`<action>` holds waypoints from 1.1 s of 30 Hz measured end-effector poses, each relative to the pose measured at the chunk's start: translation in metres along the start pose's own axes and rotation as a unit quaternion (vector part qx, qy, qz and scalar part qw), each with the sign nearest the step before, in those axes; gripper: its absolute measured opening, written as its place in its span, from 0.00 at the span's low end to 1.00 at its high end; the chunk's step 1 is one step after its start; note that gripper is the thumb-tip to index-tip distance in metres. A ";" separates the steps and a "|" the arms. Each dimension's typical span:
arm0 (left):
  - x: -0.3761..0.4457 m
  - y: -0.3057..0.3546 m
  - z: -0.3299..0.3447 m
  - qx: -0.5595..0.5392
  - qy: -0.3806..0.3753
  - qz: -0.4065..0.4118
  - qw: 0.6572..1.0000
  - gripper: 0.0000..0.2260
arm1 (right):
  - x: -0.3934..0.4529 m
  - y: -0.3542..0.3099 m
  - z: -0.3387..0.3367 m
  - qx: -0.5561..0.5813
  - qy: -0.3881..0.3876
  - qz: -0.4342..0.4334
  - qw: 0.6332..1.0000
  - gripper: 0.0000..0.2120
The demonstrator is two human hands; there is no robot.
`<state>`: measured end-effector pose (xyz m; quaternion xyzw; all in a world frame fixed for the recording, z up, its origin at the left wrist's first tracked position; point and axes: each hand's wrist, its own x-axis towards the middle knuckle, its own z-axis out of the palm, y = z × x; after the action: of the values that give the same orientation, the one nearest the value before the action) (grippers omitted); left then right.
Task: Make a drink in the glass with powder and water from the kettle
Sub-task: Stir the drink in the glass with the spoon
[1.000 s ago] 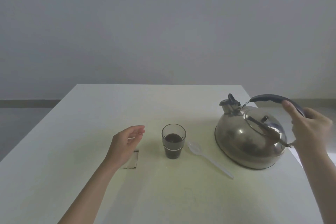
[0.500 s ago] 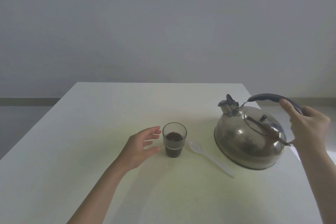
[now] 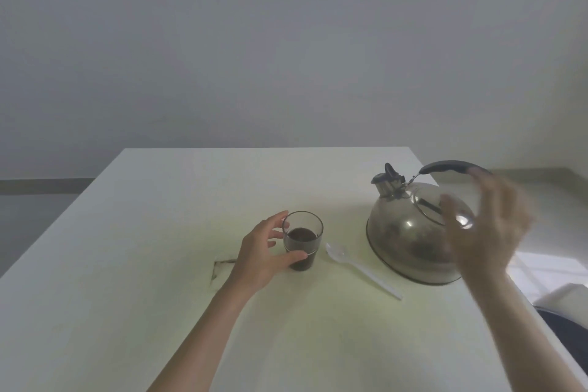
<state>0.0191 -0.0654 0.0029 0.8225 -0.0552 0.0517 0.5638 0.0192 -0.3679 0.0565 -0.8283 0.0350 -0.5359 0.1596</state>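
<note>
Glass (image 3: 302, 239) sits near the middle of the surface (image 3: 165, 200), upright, roughly half full of dark liquid; my left hand (image 3: 264, 256) curls round its left side, thumb across the front of the wall and fingers at the rim, a loose steadying hold and not a lift, as far as I can judge. My right hand (image 3: 490, 232) is smeared with motion blur; its fingers look spread and it hangs in front of the kettle (image 3: 413, 232), below the dark handle (image 3: 451, 166); I judge it has hold of nothing, though the blur leaves some doubt. Kettle stands flat on the surface to the right of the glass, well apart from it, spout (image 3: 386, 181) toward the far side.

With liquid in the glass, I take the pouring as done and stirring as the step in hand; to do it well I would keep the left hand low on the glass so it cannot tip, take the spoon (image 3: 359, 266) by the far end of its handle, and stir gently, away from the rim, so nothing slops over; whether powder lies undissolved at the bottom I cannot tell.

Count: one glass; one kettle; one white plastic spoon, lying between them, bowl toward the glass; one flat torn packet (image 3: 222, 269), partly hidden behind my left wrist; two hands.
</note>
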 end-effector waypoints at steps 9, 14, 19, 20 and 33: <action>0.005 0.001 0.003 -0.010 0.011 0.012 1.000 0.28 | -0.118 -0.040 0.016 -0.094 -0.386 -0.116 0.910 0.18; 0.006 -0.002 0.004 -0.019 0.004 0.002 1.000 0.28 | -0.116 -0.037 0.021 -0.083 -0.407 -0.055 0.908 0.19; 0.006 -0.002 0.002 -0.011 0.002 0.003 1.000 0.27 | -0.068 -0.046 0.012 0.058 -0.380 0.131 0.914 0.02; 0.006 -0.001 0.002 -0.010 0.002 0.004 1.000 0.27 | -0.052 -0.052 0.010 0.100 -0.366 0.166 0.910 0.03; 0.003 0.006 -0.001 0.008 -0.007 0.004 1.000 0.25 | 0.039 -0.114 0.001 0.161 -0.532 -0.054 0.829 0.11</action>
<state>0.0215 -0.0668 0.0093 0.8269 -0.0623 0.0482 0.5569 0.0234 -0.2686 0.1244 -0.9485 -0.1873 -0.0177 0.2550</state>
